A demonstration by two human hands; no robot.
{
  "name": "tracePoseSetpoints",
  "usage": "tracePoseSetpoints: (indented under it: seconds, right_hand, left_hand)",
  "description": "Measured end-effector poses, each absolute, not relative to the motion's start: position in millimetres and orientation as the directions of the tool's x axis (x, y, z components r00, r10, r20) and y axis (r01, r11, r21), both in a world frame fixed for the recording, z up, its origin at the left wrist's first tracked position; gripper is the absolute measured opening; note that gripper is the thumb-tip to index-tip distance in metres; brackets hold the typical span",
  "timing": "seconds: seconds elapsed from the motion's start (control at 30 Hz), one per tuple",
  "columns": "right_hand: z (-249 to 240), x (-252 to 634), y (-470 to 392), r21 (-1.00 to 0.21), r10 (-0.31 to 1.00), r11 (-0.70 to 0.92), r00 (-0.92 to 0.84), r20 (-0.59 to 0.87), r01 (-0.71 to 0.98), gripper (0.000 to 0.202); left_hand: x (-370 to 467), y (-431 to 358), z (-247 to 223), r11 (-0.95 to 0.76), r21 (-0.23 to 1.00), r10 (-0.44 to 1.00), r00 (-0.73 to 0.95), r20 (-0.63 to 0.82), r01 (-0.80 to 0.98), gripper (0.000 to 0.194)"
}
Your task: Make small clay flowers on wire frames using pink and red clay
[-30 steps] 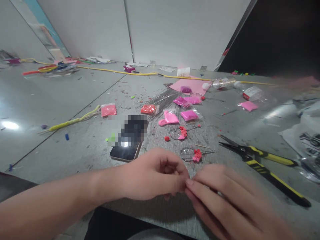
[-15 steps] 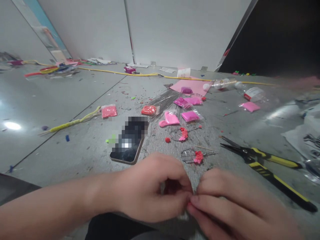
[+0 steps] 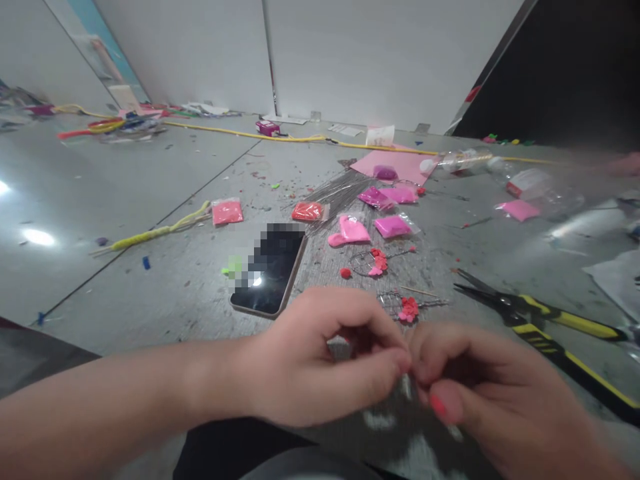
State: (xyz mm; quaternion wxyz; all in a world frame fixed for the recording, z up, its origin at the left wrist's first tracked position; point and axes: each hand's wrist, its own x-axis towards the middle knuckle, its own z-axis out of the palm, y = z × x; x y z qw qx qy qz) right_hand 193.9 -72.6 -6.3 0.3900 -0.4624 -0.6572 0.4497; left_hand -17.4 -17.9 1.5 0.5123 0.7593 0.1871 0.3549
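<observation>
On your left hand (image 3: 325,373), thumb and forefinger meet; I can't tell whether they grip anything. Your right thumb stands apart from your right hand's (image 3: 510,393) curled fingers, a small red piece (image 3: 439,405) at its tip. Beyond, on the surface (image 3: 175,287), lies a flowered wire piece (image 3: 409,309), pliers (image 3: 507,313) to its right.

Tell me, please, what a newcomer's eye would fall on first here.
Probably the left hand and right hand, close together in the foreground, with a red spot on the right thumb. Next might come the yellow-and-black pliers, lying open at the right, and the dark phone beyond the left hand. Bright pink packets lie farther back.
</observation>
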Motion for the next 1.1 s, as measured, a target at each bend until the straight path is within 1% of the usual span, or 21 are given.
tracePoseSetpoints:
  seconds: [0.07,0.13,0.2,0.23,0.27,0.3,0.33,0.37,0.4,0.43,0.5,0.6,0.67,0.77,0.83,0.97,1.1]
  right_hand:
    - [-11,197,-71,-0.963,0.97,0.16,-0.215,0.113,0.215,0.046]
    - [-17,202,-67,-0.97,0.973,0.159,-0.194,0.124,0.181,0.045]
    - [-22,207,-64,-0.975,0.971,0.162,-0.199,0.131,0.149,0.042]
    - [-23,209,-62,-0.976,0.969,0.168,-0.202,0.138,0.137,0.041]
    - [-24,211,-60,-0.977,0.969,0.176,-0.198,0.149,0.125,0.038]
    - [-25,213,-59,-0.976,0.967,0.188,-0.194,0.164,0.109,0.037]
    - [-25,214,-58,-0.977,0.968,0.196,-0.175,0.179,0.089,0.035]
    - [-24,216,-57,-0.976,0.969,0.207,-0.15,0.195,0.072,0.035]
    - [-23,217,-57,-0.974,0.97,0.217,-0.123,0.208,0.06,0.034]
    - [-22,218,-56,-0.973,0.971,0.225,-0.094,0.219,0.052,0.035]
    - [-21,221,-55,-0.971,0.971,0.235,-0.05,0.233,0.05,0.035]
    - [-21,224,-54,-0.971,0.973,0.232,-0.014,0.232,0.061,0.035]
    - [-23,226,-53,-0.97,0.973,0.231,0.001,0.232,0.073,0.034]
    - [-24,227,-54,-0.97,0.973,0.226,0.017,0.229,0.093,0.033]
    - [-23,227,-55,-0.971,0.975,0.217,0.019,0.22,0.098,0.032]
    - [-20,224,-58,-0.975,0.978,0.209,-0.006,0.209,0.078,0.035]
    - [-17,222,-58,-0.977,0.978,0.209,-0.002,0.209,0.046,0.035]
  left_hand:
    - [-19,-16,2,-0.32,0.946,0.703,0.658,0.27,-0.046,0.014]
    - [-20,-12,3,-0.275,0.961,0.729,0.646,0.227,-0.027,0.018]
    - [-23,-4,4,-0.318,0.948,0.711,0.668,0.22,0.026,0.018]
    - [-25,1,4,-0.386,0.919,0.679,0.698,0.228,0.075,0.017]
    - [-27,7,3,-0.49,0.861,0.628,0.741,0.239,0.137,0.016]
    - [-30,14,2,-0.626,0.759,0.556,0.785,0.273,0.179,0.013]
    - [-32,21,1,-0.728,0.654,0.482,0.832,0.274,0.206,0.015]
    - [-35,27,0,-0.796,0.558,0.433,0.866,0.252,0.235,0.019]
    - [-37,33,-2,-0.841,0.476,0.394,0.893,0.218,0.255,0.023]
    - [-39,37,-3,-0.867,0.421,0.37,0.911,0.181,0.268,0.024]
    - [-42,42,-5,-0.888,0.37,0.338,0.934,0.118,0.275,0.02]
    - [-43,40,-5,-0.89,0.337,0.349,0.935,0.07,0.307,0.014]
    - [-43,35,-3,-0.886,0.312,0.374,0.926,0.047,0.342,0.015]
    - [-42,31,-2,-0.877,0.316,0.384,0.923,0.009,0.362,0.015]
    - [-41,31,-3,-0.879,0.332,0.361,0.933,-0.006,0.342,0.017]
    - [-40,38,-12,-0.895,0.372,0.266,0.964,0.001,0.247,0.034]
    - [-39,43,-21,-0.893,0.409,0.229,0.972,0.054,0.187,0.034]
